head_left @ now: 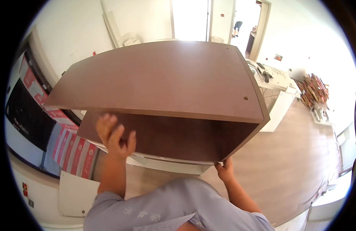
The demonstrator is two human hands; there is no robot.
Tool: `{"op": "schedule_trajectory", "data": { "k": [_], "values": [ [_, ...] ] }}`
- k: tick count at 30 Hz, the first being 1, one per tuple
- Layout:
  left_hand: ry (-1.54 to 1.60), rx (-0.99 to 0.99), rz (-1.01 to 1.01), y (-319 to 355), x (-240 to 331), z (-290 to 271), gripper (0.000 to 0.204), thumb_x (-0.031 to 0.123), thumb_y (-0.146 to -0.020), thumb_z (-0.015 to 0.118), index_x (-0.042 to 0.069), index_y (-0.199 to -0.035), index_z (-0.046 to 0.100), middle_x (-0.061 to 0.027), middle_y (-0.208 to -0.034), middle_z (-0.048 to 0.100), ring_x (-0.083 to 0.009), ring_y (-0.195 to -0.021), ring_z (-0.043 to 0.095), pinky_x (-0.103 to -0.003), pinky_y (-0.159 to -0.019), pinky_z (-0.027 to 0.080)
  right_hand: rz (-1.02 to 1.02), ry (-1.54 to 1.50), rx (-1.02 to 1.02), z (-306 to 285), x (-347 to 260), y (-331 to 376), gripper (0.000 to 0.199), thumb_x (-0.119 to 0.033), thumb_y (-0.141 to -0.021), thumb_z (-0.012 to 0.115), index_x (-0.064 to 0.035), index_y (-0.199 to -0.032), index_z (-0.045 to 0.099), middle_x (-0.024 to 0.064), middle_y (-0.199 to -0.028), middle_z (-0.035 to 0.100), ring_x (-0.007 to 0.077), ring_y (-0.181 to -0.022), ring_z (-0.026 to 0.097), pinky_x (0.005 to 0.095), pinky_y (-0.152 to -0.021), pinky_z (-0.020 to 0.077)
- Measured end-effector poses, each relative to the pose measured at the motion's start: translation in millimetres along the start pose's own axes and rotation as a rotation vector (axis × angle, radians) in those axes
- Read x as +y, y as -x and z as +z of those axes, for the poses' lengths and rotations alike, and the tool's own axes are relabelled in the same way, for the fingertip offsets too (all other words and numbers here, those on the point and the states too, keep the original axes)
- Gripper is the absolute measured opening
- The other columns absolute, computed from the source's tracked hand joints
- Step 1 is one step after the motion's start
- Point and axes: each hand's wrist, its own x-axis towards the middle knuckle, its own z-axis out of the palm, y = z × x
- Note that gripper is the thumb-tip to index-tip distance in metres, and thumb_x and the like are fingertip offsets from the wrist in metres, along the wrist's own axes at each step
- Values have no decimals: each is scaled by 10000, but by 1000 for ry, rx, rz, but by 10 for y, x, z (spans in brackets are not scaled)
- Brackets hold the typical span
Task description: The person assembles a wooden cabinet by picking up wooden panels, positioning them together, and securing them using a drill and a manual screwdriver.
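Brown cabinet panels [162, 77] hide your left hand's [114, 136] fingertips, spread against the inner board; your right hand [225, 169] pinches the lower corner above wood flooring [293, 161]

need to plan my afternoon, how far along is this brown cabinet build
Done: the brown cabinet has its top, side and back panels joined into a box. In hand: left hand reaches inside, right hand grips the lower corner. Left: loose white panels lean on the wall.

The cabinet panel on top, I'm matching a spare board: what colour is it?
Dark reddish-brown wood laminate with paler raw edges, on the cabinet panel in the head view.
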Motion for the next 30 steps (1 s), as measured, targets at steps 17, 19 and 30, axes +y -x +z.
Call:
{"op": "schedule_trajectory", "data": {
  "k": [17, 19, 30],
  "values": [
    [209, -1064, -630, 1559, 1311, 943, 428, 346, -870, 793, 74, -1192, 714, -139, -1243, 686, -378, -1132, 635, -509, -947, 515, 507, -66, -479, -1225, 60, 117, 515, -101, -957, 605, -13, -1462, 557, 163, -1402, 651, 269, -1303, 620, 368, -1106, 483],
    [106, -1054, -580, 1686, 1439, 1279, 441, 367, -884, 775, 67, -1200, 709, -152, -1229, 689, -393, -1123, 636, -518, -939, 515, 606, -17, -548, -1580, 215, 49, 497, -121, -963, 604, -6, -1445, 571, 160, -1400, 655, 258, -1308, 616, 366, -1101, 485],
    [-457, -1041, -239, 2219, 1943, 1779, 459, 379, -989, 647, 61, -1321, 649, -164, -1272, 701, -376, -1181, 651, -445, -1019, 514, 714, 68, -309, -4248, 1727, -767, 435, -105, -959, 596, 37, -1370, 602, 160, -1325, 700, 263, -1237, 661, 369, -1054, 512]
  ]
}}
